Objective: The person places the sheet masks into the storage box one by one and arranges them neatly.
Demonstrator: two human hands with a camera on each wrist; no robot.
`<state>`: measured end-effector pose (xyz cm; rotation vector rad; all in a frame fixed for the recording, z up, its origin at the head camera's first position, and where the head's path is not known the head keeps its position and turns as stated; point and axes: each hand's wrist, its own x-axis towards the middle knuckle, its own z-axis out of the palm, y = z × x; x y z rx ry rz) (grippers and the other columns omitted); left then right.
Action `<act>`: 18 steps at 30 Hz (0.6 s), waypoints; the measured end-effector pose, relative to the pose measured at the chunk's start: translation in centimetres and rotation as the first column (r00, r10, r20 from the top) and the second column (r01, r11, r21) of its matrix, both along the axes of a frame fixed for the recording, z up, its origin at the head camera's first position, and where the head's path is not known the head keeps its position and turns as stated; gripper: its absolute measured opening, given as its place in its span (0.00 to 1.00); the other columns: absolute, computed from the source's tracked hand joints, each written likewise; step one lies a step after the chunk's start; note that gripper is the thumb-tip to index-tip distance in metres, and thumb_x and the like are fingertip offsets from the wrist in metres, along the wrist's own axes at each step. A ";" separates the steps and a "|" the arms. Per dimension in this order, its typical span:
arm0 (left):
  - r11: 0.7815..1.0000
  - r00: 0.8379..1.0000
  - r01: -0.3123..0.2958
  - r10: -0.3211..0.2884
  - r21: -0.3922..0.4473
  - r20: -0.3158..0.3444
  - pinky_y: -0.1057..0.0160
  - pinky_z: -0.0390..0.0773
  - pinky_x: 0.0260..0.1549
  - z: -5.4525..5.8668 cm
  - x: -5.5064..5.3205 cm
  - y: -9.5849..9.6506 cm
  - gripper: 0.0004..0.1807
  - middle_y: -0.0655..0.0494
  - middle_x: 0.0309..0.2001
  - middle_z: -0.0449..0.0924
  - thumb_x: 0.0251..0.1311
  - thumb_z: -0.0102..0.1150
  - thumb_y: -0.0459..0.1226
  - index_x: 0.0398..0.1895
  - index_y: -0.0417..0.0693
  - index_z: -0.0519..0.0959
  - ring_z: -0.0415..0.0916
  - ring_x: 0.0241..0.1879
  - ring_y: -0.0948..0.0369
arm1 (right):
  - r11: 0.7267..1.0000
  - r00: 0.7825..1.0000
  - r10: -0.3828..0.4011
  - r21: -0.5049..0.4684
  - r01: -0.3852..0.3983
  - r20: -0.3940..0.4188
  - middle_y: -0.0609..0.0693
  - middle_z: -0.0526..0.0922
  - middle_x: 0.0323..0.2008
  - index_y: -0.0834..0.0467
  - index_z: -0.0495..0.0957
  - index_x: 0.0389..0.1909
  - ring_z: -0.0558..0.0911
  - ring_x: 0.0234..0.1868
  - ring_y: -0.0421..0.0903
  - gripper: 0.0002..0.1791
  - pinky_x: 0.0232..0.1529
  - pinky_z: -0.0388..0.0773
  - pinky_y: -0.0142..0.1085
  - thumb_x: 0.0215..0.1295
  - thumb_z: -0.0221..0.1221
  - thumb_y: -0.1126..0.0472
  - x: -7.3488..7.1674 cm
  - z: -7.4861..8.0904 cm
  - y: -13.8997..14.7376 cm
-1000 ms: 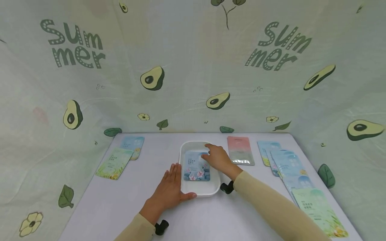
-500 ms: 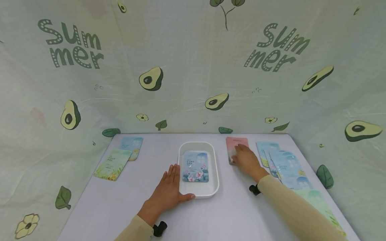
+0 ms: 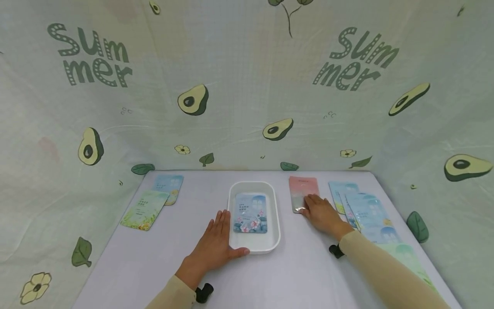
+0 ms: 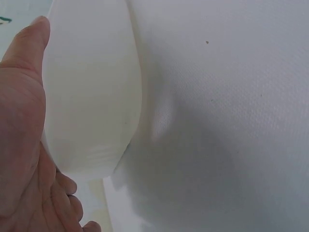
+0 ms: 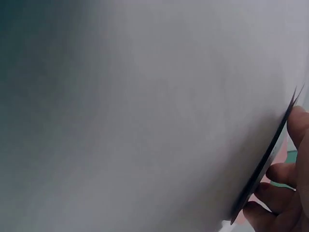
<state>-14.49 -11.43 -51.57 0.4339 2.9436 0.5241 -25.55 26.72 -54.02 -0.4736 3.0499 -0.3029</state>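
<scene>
A white tray stands mid-table with a blue floral face mask packet lying in it. My left hand rests along the tray's left side, fingers extended and thumb at its near edge. In the left wrist view, the palm and thumb lie along the tray wall. To the tray's right, my right hand touches a pink and silver face mask packet, fingertips on its lower part and thumb at its near edge. In the right wrist view, the packet shows edge-on, with two thin edges at one end.
Overlapping blue packets and a green packet lie along the right side, partly behind my right arm. A green packet overlaps a blue packet at the far left. A printed cloth hangs behind the white table.
My right hand has left the floral packet in the tray and moved right to the pink packet, then slid toward its near edge. My left hand stays at the tray.
</scene>
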 end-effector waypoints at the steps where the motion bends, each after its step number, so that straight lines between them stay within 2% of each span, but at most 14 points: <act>1: 1.000 1.000 0.000 0.000 0.000 0.001 0.40 0.49 0.82 0.1 0.0 0.0 0.75 0.38 0.86 0.41 0.55 0.58 0.79 0.85 0.34 0.41 0.36 0.86 0.44 | 1.000 1.000 0.003 0.003 -0.003 -0.007 0.69 0.68 0.76 0.68 0.66 0.76 0.63 0.78 0.69 0.38 0.76 0.58 0.70 0.81 0.54 0.43 0.3 0.0 -0.1; 8: 1.000 1.000 0.004 -0.004 0.007 0.016 0.40 0.48 0.82 0.1 0.0 -0.1 0.75 0.38 0.86 0.41 0.55 0.58 0.78 0.85 0.34 0.40 0.35 0.86 0.44 | 0.999 0.999 0.031 0.031 -0.030 -0.032 0.66 0.72 0.73 0.66 0.70 0.74 0.69 0.75 0.67 0.37 0.71 0.63 0.73 0.79 0.57 0.43 3.1 0.2 -1.2; 11: 1.000 1.000 0.006 -0.007 0.009 0.018 0.40 0.48 0.82 0.0 -0.1 -0.2 0.75 0.38 0.86 0.40 0.55 0.57 0.79 0.85 0.35 0.39 0.35 0.86 0.44 | 0.997 0.996 0.072 0.035 -0.070 -0.048 0.64 0.76 0.69 0.65 0.73 0.71 0.74 0.71 0.66 0.35 0.69 0.68 0.70 0.78 0.59 0.42 3.5 0.7 -1.3; 14: 1.000 1.000 0.007 -0.007 0.012 0.021 0.40 0.48 0.82 -0.1 -0.1 -0.3 0.75 0.39 0.86 0.39 0.55 0.57 0.79 0.85 0.35 0.39 0.35 0.86 0.45 | 0.995 0.993 0.098 0.035 -0.096 -0.069 0.63 0.79 0.65 0.64 0.73 0.70 0.77 0.66 0.64 0.34 0.67 0.74 0.66 0.77 0.61 0.43 2.4 1.5 -0.6; 18: 1.000 1.000 0.010 -0.010 0.015 0.026 0.41 0.47 0.82 0.0 -0.2 -0.2 0.75 0.39 0.86 0.39 0.55 0.57 0.79 0.85 0.35 0.39 0.34 0.86 0.45 | 0.996 0.993 0.080 0.039 -0.077 -0.081 0.67 0.76 0.67 0.65 0.69 0.73 0.74 0.66 0.67 0.40 0.66 0.73 0.65 0.73 0.65 0.42 -1.1 2.6 0.8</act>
